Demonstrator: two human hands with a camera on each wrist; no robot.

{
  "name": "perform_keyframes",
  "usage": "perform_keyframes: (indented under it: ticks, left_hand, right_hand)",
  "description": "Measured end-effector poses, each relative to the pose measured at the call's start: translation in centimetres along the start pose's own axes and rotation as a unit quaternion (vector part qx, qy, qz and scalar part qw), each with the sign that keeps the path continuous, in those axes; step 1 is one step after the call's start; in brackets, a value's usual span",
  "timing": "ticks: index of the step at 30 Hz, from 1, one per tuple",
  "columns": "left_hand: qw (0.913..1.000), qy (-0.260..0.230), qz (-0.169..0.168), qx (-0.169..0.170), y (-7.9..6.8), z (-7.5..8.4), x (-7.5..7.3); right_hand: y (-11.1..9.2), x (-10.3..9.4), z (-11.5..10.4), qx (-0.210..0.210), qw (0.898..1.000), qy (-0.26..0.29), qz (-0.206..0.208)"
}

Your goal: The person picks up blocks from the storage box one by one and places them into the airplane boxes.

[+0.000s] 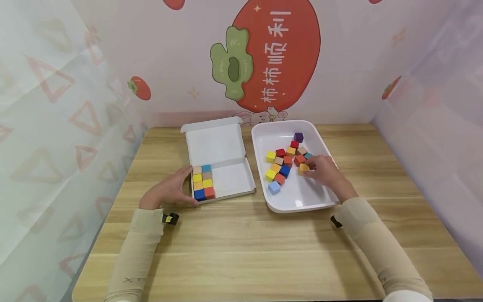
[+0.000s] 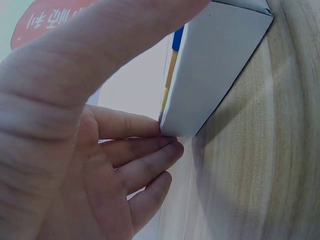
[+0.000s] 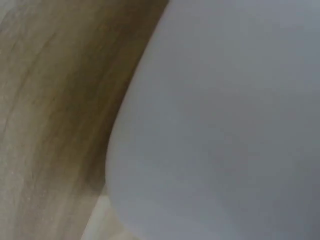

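My left hand (image 1: 170,191) spans the left side of an open white cardboard box (image 1: 235,178), thumb at the front corner and fingertips at the back corner. In the left wrist view the fingers (image 2: 145,165) touch the end of the box wall (image 2: 215,65). Two columns of coloured wooden cubes (image 1: 203,183) stand against the left wall inside the box. Over at the white tray (image 1: 298,204), my right hand (image 1: 324,172) pinches a yellow-orange cube (image 1: 302,168) between thumb and fingers. The right wrist view shows only the tray's outer wall (image 3: 215,125), with the hand out of sight.
Several more cubes lie loose in the tray, among them a purple cube (image 1: 298,137) at the back and a light blue cube (image 1: 274,187) at the front. The box lid (image 1: 216,144) stands raised behind. Printed walls enclose the wooden table (image 1: 241,251).
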State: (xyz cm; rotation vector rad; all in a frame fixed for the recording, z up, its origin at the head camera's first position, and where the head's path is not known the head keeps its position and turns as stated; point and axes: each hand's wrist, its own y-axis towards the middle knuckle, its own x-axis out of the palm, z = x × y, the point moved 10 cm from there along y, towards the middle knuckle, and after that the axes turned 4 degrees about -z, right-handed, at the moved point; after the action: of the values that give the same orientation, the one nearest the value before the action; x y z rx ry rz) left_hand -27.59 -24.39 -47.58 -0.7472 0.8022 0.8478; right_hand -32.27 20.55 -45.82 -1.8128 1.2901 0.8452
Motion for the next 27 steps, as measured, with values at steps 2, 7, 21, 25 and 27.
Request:
perform_keyframes:
  ticks: [2, 7, 21, 25, 27]
  left_hand:
    - [1.0000, -0.001, 0.000, -0.001, 0.0, -0.1, 0.0]
    - [1.0000, -0.006, -0.002, -0.001, 0.1, -0.1, 0.1]
    - [0.9998, -0.010, -0.010, -0.014, 0.2, -0.5, 0.1]
    - [0.9999, -0.012, -0.008, -0.009, 0.2, -0.5, 0.1]
    - [0.9999, -0.012, -0.008, -0.007, 0.2, -0.5, 0.1]
  right_hand:
    - [0.0, 0.0, 0.0, 0.001, 1.000, 0.001, 0.000]
    - [-0.8, -0.5, -0.9, 0.009, 1.000, -0.004, -0.002]
    - [-2.9, -3.6, -10.9, -0.089, 0.995, -0.039, 0.004]
    - [-2.1, -3.6, -13.6, -0.115, 0.992, -0.047, 0.002]
    - [-1.5, -3.2, -15.0, -0.127, 0.991, -0.044, -0.005]
